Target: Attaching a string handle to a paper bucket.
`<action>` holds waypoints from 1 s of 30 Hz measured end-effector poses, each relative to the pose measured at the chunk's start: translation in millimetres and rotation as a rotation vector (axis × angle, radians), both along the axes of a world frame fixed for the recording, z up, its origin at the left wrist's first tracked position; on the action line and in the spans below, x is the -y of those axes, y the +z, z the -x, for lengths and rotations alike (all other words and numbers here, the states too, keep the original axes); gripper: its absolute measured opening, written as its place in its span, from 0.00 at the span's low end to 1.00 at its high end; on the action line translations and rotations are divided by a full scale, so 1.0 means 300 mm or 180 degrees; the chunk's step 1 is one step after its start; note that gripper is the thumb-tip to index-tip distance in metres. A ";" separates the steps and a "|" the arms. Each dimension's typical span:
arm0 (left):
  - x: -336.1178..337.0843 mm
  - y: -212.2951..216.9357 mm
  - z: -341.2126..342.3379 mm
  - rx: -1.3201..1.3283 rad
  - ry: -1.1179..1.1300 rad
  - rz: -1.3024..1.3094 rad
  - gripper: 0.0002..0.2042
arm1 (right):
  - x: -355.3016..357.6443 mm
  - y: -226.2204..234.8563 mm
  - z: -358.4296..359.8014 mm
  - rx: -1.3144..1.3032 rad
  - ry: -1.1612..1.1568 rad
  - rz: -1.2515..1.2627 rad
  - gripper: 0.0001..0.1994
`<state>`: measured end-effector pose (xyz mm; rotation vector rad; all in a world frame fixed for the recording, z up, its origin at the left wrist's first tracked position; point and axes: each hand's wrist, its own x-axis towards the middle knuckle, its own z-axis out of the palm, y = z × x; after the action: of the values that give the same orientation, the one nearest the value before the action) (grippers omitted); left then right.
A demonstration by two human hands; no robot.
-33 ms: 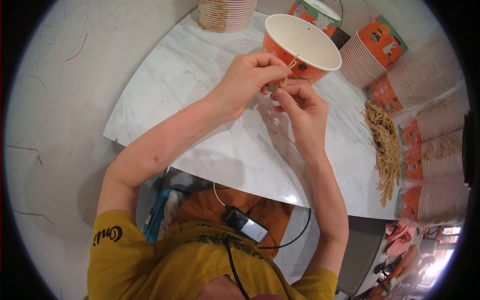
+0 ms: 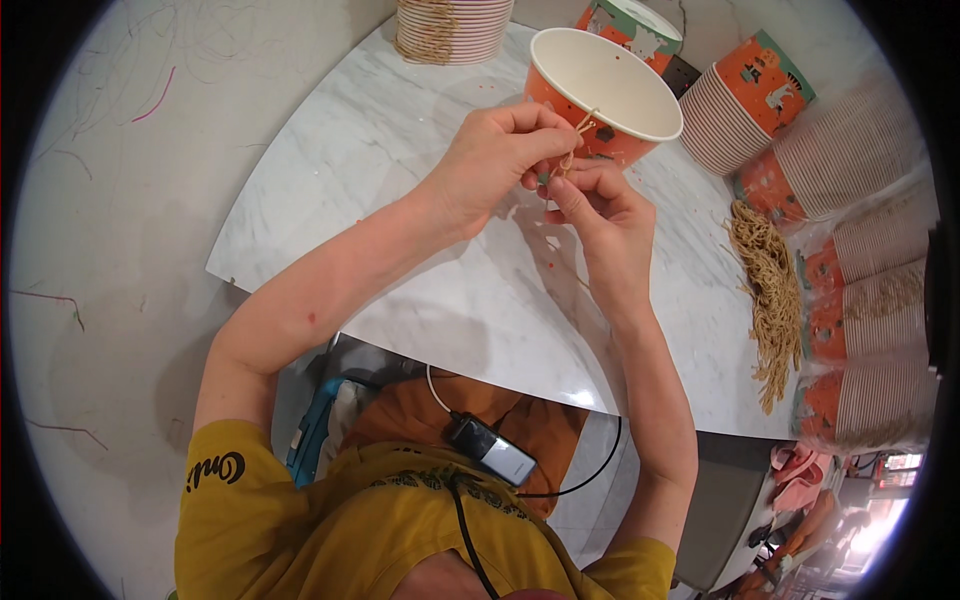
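Observation:
An orange paper bucket [image 2: 545, 88] with a white rim and inside stands tilted toward me on the marble-patterned table. A thin tan paper cord [image 2: 588, 124] passes through a hole near its rim and runs down to my fingers, with a small loop or knot below. My left hand [image 2: 520, 145] pinches the cord just in front of the bucket's wall. Against it, my right hand [image 2: 600, 205] pinches the lower part of the cord between thumb and index finger. The cord's ends are partly hidden by my fingertips.
A pile of tan cords [image 2: 768, 300] lies on the right of the table [image 2: 440, 320]. Nested paper buckets [image 2: 725, 120] stand behind, and plastic-wrapped stacks [image 2: 865, 310] line the right edge. Another stack [image 2: 470, 30] with cord stands at the back left. A black device [image 2: 490, 447] with cables rests on my lap.
My fingertips have shifted slightly around the cord, and a little more of the bucket's green base shows between them. The bucket and my arms stay in place.

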<state>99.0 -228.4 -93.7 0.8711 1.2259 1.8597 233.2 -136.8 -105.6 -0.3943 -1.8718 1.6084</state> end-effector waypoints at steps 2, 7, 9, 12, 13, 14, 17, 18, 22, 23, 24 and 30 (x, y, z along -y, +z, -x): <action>0.000 0.002 -0.001 0.0053 -0.0014 -0.0067 0.06 | 0.001 -0.003 0.000 -0.0158 0.0059 0.0136 0.05; 0.004 0.007 -0.012 -0.0096 0.0098 -0.0013 0.06 | -0.003 0.018 -0.012 0.0127 0.0214 0.0490 0.05; 0.004 0.008 -0.011 -0.0162 0.0122 -0.0013 0.06 | 0.003 0.031 -0.013 0.0185 0.0188 0.0495 0.06; 0.000 0.006 -0.003 -0.0240 0.0143 -0.0025 0.06 | 0.008 0.029 -0.010 0.0190 0.0185 0.0518 0.06; -0.001 0.005 -0.001 -0.0254 0.0143 -0.0034 0.06 | 0.008 0.028 -0.008 0.0136 0.0210 0.0538 0.07; -0.001 0.006 -0.002 -0.0253 0.0142 -0.0033 0.06 | 0.006 0.027 -0.009 0.0136 0.0210 0.0540 0.07; 0.002 0.013 -0.005 -0.0203 0.0145 -0.0047 0.06 | 0.001 0.026 -0.011 0.0209 0.0216 0.0507 0.08; 0.005 0.017 -0.006 -0.0199 0.0154 -0.0047 0.06 | 0.000 0.027 -0.011 0.0204 0.0205 0.0506 0.08; 0.009 0.010 0.001 -0.0234 0.0219 -0.0085 0.06 | 0.011 0.039 -0.009 0.0241 0.0224 0.0562 0.08; 0.007 0.012 0.001 -0.0231 0.0217 -0.0088 0.06 | 0.006 0.043 -0.010 0.0243 0.0221 0.0560 0.08; 0.006 0.017 0.001 -0.0336 0.0280 -0.0040 0.06 | -0.004 0.049 -0.012 0.0209 0.0276 0.0804 0.09; 0.005 0.020 0.011 -0.0377 0.0257 0.0039 0.07 | -0.051 0.043 -0.015 0.0129 0.0610 0.1469 0.13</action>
<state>95.8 -229.9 -87.6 0.9493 1.3617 1.8843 237.6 -121.6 -92.5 -0.4528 -1.5925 2.1829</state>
